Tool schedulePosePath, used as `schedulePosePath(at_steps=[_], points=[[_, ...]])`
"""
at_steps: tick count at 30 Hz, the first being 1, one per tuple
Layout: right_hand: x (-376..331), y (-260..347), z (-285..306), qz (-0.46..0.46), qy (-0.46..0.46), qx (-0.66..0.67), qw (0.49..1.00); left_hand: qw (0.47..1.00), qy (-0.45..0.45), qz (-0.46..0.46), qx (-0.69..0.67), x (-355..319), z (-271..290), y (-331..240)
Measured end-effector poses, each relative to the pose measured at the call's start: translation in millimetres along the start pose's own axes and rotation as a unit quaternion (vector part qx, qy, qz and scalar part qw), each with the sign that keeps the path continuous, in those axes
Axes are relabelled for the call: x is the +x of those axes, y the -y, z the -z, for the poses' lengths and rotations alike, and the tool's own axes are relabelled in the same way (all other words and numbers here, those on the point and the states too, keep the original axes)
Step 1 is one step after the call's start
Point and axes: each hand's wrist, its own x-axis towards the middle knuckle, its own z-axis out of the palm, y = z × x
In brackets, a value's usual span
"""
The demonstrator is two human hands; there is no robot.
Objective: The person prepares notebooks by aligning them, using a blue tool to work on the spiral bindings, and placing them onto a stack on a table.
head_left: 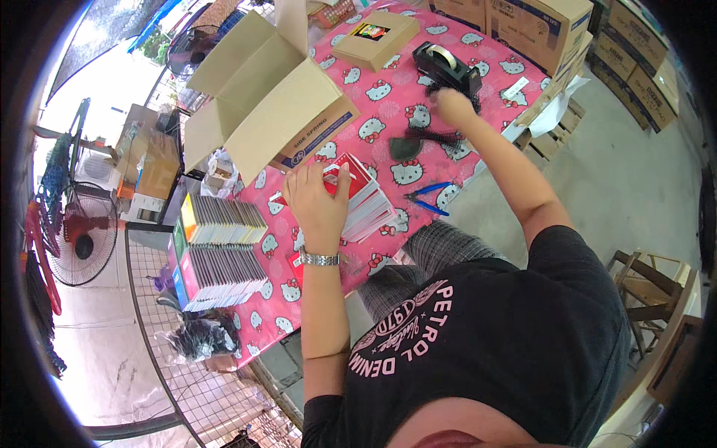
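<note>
My left hand (314,198), a metal-band watch on its wrist, grips the end of a row of thin red-covered booklets (367,205). Its thumb lies over the front red cover. Out to the right, my right hand (453,108) has its fingers curled together beside a black tape dispenser (447,69); a dark thing at the fingertips is too blurred to name. Between my hands lie a dark green piece (405,149), a bundle of thin black strands (435,135) and blue-handled cutters (432,200).
An open cardboard box (291,123) stands beyond my left hand. Two packed rows of thin cases (224,254) sit at the left. A closed flat carton (376,39) lies at the back of the pink-covered table (371,130). Larger cartons (534,33) are stacked far right.
</note>
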Motion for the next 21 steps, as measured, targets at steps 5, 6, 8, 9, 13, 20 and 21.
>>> schedulePosePath(at_steps=[5,6,8,9,13,20,21], points=[[-32,-10,-63,0.085,0.027,-0.008,0.996,1.000,-0.010,-0.005,-0.011,-1,5,-3],[-30,-15,-66,0.069,0.013,-0.001,0.997,1.000,-0.006,-0.006,-0.017,-2,3,-3],[-12,-22,-61,0.030,-0.031,-0.033,0.999,1.000,-0.002,-0.014,-0.026,3,5,-6],[-8,-14,-49,0.022,-0.019,0.070,0.997,1.000,0.005,-0.010,-0.020,-2,5,0],[8,-25,-19,0.048,-0.038,0.151,0.987,0.998,0.018,-0.021,-0.048,-1,8,0],[-47,96,70,0.252,0.014,0.401,0.881,0.991,0.030,-0.026,-0.124,-3,8,20],[-58,116,80,0.277,-0.002,0.371,0.886,0.991,0.030,-0.029,-0.124,-3,9,23]])
